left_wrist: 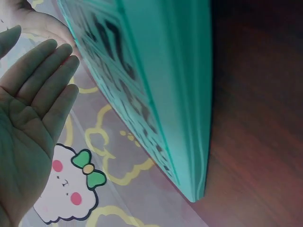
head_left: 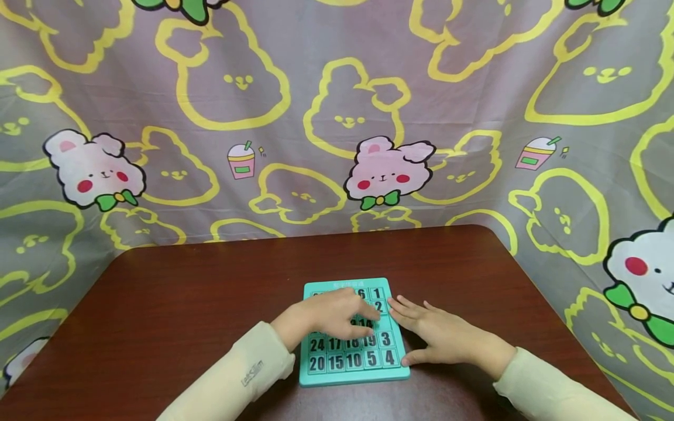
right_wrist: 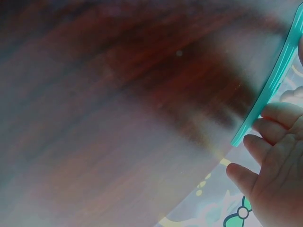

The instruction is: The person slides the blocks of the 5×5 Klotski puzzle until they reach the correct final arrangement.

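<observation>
A turquoise number slide puzzle (head_left: 354, 378) lies flat on the table, its square tiles bearing black numbers. Over its upper middle is my left hand (head_left: 334, 316), hiding several tiles. The index finger and thumb are spread apart, reaching toward the gap without a tile below the 2 tile (head_left: 378, 306); whether the fingertips touch the board I cannot tell. The other fingers look extended in the left wrist view. My right hand (head_left: 437, 333) rests beside the puzzle, fingers spread and fingertips against its right edge, thumb near the lower right corner. In the right wrist view the turquoise frame (right_wrist: 265, 97) meets those fingertips.
The puzzle stands on a dark reddish-brown wooden table (head_left: 210, 292) with rounded far corners. Behind and beside the table hangs a grey curtain (head_left: 295, 70) printed with yellow outlines and white rabbit faces.
</observation>
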Tool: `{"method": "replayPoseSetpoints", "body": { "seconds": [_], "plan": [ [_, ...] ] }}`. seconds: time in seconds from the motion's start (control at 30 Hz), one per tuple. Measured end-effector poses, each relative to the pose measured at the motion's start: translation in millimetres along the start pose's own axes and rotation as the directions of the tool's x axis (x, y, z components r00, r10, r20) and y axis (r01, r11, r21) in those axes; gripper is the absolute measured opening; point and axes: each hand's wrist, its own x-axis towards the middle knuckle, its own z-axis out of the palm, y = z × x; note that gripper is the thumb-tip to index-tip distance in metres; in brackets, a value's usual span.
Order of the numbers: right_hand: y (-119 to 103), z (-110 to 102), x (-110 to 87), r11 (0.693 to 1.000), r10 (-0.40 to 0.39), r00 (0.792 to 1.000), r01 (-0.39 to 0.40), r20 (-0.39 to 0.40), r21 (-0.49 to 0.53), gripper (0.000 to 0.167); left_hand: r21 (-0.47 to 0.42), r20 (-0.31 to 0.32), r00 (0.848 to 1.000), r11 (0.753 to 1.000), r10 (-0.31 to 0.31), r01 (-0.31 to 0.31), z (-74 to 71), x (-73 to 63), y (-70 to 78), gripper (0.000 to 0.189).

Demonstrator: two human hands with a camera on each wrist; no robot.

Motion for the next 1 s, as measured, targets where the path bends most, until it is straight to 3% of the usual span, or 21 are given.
{"method": "replayPoseSetpoints", "body": {
  "seconds": [0.37,0.67,1.0],
  "plan": [
    [-1,1,0.1,1.000,0.001,1.000,-0.001,0.001,-0.010,0.094,0.014,0.034,0.994,0.994,0.105,-0.105,4.3,-11.5,25.2,0.038],
    [1,1,-0.4,1.000,-0.004,1.000,0.004,-0.008,-0.015,0.095,0.008,0.045,0.983,0.984,0.180,-0.180,9.6,-10.2,29.6,0.036],
    [0,0,0.4,1.000,-0.006,1.000,0.006,0.005,-0.012,0.095,0.003,0.053,0.988,0.989,0.148,-0.149,12.8,-7.7,26.7,0.034]
  ]
}}
